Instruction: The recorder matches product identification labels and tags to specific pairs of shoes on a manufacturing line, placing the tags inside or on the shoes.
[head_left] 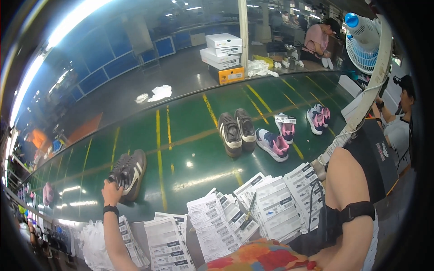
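At the left of the green conveyor belt (181, 156), my left hand (112, 190) is closed on the near end of a dark brown sneaker with pale stripes (131, 174); its mate lies against it. My right hand (346, 174) is raised at the right, large and close, above a black strap round the wrist. Its fingers are turned away, so whether it holds anything is hidden. Farther along the belt stand another brown striped pair (237, 131), a grey-and-pink pair (273, 147) with a label sheet (285, 119) across one shoe, and a smaller pink-and-navy pair (317, 119).
Stacks of printed label sheets (212, 226) line the near edge, with a pen (248, 210) on top. Across the belt are stacked shoe boxes (224, 56). A post with a fan (364, 45) rises at right. One person (400, 126) is at right, another (318, 43) far back.
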Action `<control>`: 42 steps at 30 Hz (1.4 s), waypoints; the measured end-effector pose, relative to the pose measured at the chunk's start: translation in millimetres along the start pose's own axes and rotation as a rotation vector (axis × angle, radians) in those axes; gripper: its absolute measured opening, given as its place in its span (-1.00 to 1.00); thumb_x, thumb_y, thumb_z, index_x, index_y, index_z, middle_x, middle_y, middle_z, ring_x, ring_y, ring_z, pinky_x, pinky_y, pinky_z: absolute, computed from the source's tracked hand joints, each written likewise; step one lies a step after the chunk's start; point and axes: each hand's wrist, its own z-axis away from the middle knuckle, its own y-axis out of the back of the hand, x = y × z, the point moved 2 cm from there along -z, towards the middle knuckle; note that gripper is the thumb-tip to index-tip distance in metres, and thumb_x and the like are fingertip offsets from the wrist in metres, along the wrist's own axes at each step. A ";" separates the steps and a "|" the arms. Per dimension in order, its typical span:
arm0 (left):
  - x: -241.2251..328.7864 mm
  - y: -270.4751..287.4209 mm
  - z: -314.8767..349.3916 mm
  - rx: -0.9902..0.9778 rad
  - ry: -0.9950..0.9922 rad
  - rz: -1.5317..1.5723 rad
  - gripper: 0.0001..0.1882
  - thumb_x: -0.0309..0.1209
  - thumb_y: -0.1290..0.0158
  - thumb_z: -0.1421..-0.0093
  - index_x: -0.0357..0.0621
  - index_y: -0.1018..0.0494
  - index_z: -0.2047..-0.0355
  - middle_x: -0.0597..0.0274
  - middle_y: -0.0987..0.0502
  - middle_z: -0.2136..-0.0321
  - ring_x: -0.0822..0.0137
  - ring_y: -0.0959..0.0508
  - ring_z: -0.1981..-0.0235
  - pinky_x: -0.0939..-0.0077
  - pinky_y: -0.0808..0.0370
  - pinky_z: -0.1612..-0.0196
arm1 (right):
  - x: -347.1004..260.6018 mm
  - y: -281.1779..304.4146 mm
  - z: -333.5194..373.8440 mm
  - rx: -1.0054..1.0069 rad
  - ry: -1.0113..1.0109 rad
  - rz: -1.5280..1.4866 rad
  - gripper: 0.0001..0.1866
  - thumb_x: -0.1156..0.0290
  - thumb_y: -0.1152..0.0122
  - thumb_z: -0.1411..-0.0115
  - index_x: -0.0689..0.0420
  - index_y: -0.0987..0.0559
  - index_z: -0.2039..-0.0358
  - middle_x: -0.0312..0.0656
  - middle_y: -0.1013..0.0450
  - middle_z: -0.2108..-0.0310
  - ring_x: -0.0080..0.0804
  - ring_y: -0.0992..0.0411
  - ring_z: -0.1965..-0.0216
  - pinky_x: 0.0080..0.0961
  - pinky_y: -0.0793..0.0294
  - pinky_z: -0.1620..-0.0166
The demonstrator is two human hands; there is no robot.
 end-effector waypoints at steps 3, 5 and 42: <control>26.7 35.5 -6.2 0.063 -0.127 0.152 -0.70 -0.24 -0.28 0.04 -0.18 -0.56 0.38 -0.08 -0.42 0.17 -0.12 -0.55 0.19 0.05 -0.51 0.16 | -6.3 -2.2 -1.8 -0.057 0.016 0.070 -0.78 0.30 -0.07 -0.14 0.04 -0.60 0.26 -0.27 -0.53 0.30 -0.33 -0.47 0.28 -0.31 -0.31 0.25; 47.7 61.7 -3.8 0.083 -0.187 0.188 -0.67 -0.24 -0.28 0.03 -0.18 -0.56 0.32 -0.09 -0.43 0.13 -0.13 -0.55 0.15 0.10 -0.53 0.11 | -2.2 -5.3 3.4 -0.062 0.052 0.121 -0.78 0.30 -0.07 -0.14 0.05 -0.60 0.26 -0.28 -0.53 0.30 -0.33 -0.47 0.27 -0.31 -0.31 0.25; 576.9 -78.9 -36.8 -0.353 -0.744 0.303 -0.41 0.18 -0.08 -0.16 0.07 -0.42 -0.04 0.04 -0.66 0.27 -0.04 -0.66 0.19 -0.44 -0.29 -0.01 | 1.6 -0.6 90.6 0.314 -0.078 0.223 -0.82 0.34 -0.03 -0.17 0.11 -0.56 0.31 -0.25 -0.50 0.33 -0.33 -0.46 0.24 -0.37 -0.34 0.25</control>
